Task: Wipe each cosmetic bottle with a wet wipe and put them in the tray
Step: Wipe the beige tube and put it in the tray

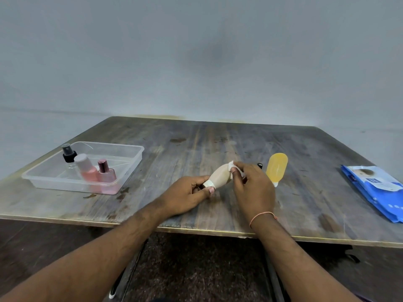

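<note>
Hands at work near the table's (196, 138) front edge: our left hand (187, 197) grips the beige bottle (220, 174), our right hand (253, 184) pinches the wipe (231, 166) against it; next, we judge, the tray (135, 158) at the left edge.

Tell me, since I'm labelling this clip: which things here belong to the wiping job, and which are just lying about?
Part of the job: beige bottle in left hand; wet wipe in right hand; yellow bottle; tray holding three bottles; wipes pack.

Lying about: small black item, mostly hidden; table.
</note>
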Available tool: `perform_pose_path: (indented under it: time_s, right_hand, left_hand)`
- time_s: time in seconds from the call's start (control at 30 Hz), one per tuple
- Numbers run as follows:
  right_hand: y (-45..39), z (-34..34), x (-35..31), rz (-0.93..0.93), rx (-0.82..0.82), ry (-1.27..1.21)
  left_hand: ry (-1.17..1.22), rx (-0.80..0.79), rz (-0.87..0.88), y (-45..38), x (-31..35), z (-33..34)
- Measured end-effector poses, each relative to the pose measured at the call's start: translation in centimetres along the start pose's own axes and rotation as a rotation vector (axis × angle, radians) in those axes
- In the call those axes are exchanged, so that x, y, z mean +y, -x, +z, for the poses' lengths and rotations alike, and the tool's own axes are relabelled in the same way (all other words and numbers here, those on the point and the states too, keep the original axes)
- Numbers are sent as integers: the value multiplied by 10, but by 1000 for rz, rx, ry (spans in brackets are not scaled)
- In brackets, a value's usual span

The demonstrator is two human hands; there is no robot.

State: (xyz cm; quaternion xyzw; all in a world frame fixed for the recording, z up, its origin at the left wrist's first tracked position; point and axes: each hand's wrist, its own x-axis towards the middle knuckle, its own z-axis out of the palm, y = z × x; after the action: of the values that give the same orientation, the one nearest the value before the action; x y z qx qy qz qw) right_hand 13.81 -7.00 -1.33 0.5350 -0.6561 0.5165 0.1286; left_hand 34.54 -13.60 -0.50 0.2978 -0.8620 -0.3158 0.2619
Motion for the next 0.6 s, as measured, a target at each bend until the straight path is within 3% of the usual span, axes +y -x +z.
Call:
perform_pose_path:
  time_s: [0.13, 0.4, 0.6]
  right_hand:
    - [0, -1, 1, 29, -17, -71]
    - [9, 5, -1, -375, -204, -103]
    - [11, 3, -5, -490, -248, -103]
  left_hand:
    - [-7, -3, 4, -1, -4, 1]
    - [59, 47, 19, -4, -9, 4]
    - [106, 47, 27, -6, -14, 6]
